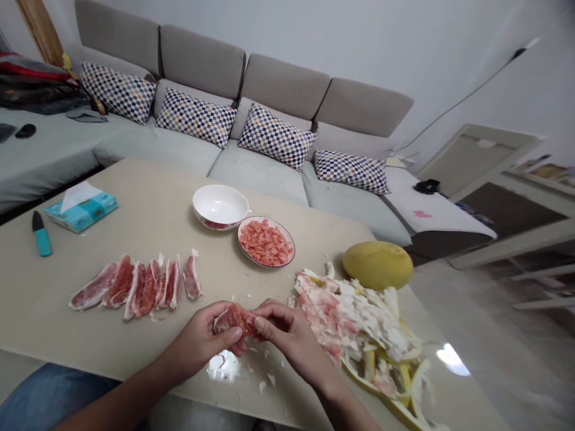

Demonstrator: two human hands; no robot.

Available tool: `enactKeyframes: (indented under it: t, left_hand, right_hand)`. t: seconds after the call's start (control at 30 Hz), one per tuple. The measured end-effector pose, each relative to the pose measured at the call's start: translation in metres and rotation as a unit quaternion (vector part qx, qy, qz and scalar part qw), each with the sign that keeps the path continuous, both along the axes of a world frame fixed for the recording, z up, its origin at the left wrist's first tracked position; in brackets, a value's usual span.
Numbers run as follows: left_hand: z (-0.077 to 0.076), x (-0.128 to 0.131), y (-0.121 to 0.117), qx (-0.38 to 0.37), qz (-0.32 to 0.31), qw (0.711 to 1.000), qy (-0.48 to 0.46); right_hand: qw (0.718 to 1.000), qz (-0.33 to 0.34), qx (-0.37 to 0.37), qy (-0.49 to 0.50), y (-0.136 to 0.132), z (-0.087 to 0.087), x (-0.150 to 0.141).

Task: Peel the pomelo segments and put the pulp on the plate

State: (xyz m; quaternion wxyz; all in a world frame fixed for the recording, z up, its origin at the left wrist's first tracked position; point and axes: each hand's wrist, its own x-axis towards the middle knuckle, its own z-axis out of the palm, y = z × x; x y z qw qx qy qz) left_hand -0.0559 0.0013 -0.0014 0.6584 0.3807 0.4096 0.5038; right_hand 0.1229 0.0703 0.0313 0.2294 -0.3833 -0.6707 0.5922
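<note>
Both hands are closed on a peeled red pomelo segment (237,320) just above the near side of the table (157,200), between the row of segments on the left and the peel heap on the right. The left hand (211,332) grasps its left part, thumb on the near side, while the right hand (287,335) pinches its right end between thumb and fingers. The segment's long axis runs roughly left to right, one end toward each palm; which end is the thinner one cannot be told. To the left, the row of pomelo segments (141,288) lies with long axes mostly near to far, the leftmost slanting toward near left, and a lone segment (191,276) lies just right of them, also near to far. Beyond the hands, a plate (268,265) holds red pulp pieces (265,240), beside a white bowl (220,205). On the right, a whole yellow pomelo (377,265) lies at the far edge of the peel heap (368,320), its long axis left to right. At far left, a knife (42,234) points its dark blade away, near a tissue pack (83,211).
</note>
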Motion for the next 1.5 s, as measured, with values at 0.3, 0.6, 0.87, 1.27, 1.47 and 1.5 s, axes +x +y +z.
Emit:
enactKeyframes:
  t: [0.3,0.6,0.87,1.27,1.47,1.5]
  left_hand:
    - [-0.005,-0.003,-0.002,-0.008,0.004,1.0,-0.014]
    - [0.003,-0.007,0.002,-0.035,0.014,0.995,-0.095]
    - [0.0,-0.002,0.006,-0.048,0.04,0.989,-0.135]
    - [-0.006,-0.005,0.01,-0.056,0.056,0.988,-0.134]
    - [-0.007,-0.006,0.008,-0.05,0.056,0.99,-0.119]
    - [-0.006,-0.006,0.007,-0.049,0.057,0.991,-0.111]
  right_hand:
    - [0.996,-0.028,-0.082,0.018,0.004,-0.002,-0.003]
    - [0.948,-0.073,-0.268,0.159,0.01,-0.014,-0.007]
    - [0.935,-0.083,-0.269,0.214,0.003,-0.02,-0.016]
    - [0.895,-0.105,-0.323,0.29,-0.003,-0.033,-0.027]
    - [0.89,-0.068,-0.323,0.316,-0.007,-0.033,-0.029]
    - [0.9,-0.06,-0.308,0.304,-0.007,-0.032,-0.027]
